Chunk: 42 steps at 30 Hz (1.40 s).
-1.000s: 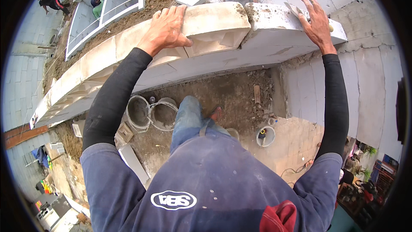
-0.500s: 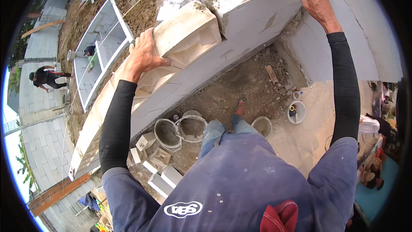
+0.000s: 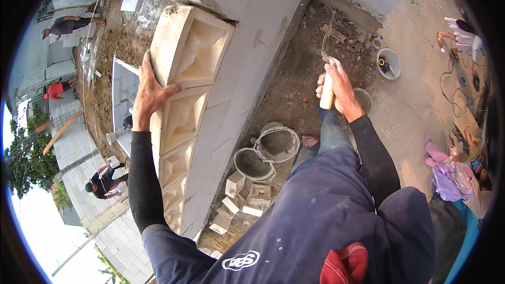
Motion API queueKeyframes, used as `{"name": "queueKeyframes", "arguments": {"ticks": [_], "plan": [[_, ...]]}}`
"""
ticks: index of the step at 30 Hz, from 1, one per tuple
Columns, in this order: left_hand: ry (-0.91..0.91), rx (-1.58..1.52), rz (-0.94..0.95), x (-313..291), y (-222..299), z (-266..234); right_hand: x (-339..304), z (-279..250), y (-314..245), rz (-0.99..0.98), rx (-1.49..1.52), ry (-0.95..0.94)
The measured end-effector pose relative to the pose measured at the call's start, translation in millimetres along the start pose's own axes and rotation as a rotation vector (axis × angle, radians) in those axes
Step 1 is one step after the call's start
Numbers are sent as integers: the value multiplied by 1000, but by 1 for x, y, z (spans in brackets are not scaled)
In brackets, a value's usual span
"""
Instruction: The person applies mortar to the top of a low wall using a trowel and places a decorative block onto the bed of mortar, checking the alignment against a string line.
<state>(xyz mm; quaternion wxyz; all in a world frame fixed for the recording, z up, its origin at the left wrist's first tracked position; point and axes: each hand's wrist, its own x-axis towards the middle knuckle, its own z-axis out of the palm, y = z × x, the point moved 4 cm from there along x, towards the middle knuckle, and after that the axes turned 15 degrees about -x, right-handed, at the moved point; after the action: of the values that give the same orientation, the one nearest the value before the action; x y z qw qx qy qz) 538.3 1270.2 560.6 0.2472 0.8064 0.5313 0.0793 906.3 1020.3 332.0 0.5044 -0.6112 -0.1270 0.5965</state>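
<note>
My left hand (image 3: 151,94) rests with its fingers stretched along the top of a row of cream decorative concrete blocks, the thumb over the front edge. Nearest to it is a block with a recessed, pyramid-like face (image 3: 202,47); the row sits on the grey block wall (image 3: 231,87). In my right hand (image 3: 341,90) is a trowel, gripped by its pale wooden handle (image 3: 326,94). Its thin blade (image 3: 327,34) is seen nearly edge-on and points away from me, over the ground beside the wall.
Two mortar buckets (image 3: 279,144) stand by the wall's foot, with loose cream blocks (image 3: 259,193) near them. A white bucket (image 3: 389,64) is at the right, past rubble (image 3: 352,26). Beyond the wall several people work, one in dark clothes (image 3: 105,181). Cloth bundles (image 3: 452,176) lie far right.
My right hand has come off the far wall top and back toward me, with the trowel now in plain sight. My view has turned; my left hand remains on the cream blocks.
</note>
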Motion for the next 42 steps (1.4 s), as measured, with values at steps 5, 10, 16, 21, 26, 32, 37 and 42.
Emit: {"name": "queueKeyframes", "arguments": {"ticks": [5,10,16,21,26,32,37,42], "plan": [[-36,103,-1,18,11,4,-8,23,85,13,-451,-159],[14,186,-20,15,1,-2,-50,128,44,-32,-115,-411],[-36,162,-62,25,-4,-1,-44,154,51,-72,-206,-330],[-62,130,-56,25,-10,-4,-40,157,34,-125,-327,-274],[-80,115,-23,24,-6,-6,-45,163,22,-190,-397,-206],[-144,33,-16,23,13,-2,-73,198,66,-527,-490,-38],[-131,59,-38,22,3,-5,-126,231,110,-310,-523,-502],[-5,181,-35,25,2,-3,-115,189,123,-429,-867,-442]]}}
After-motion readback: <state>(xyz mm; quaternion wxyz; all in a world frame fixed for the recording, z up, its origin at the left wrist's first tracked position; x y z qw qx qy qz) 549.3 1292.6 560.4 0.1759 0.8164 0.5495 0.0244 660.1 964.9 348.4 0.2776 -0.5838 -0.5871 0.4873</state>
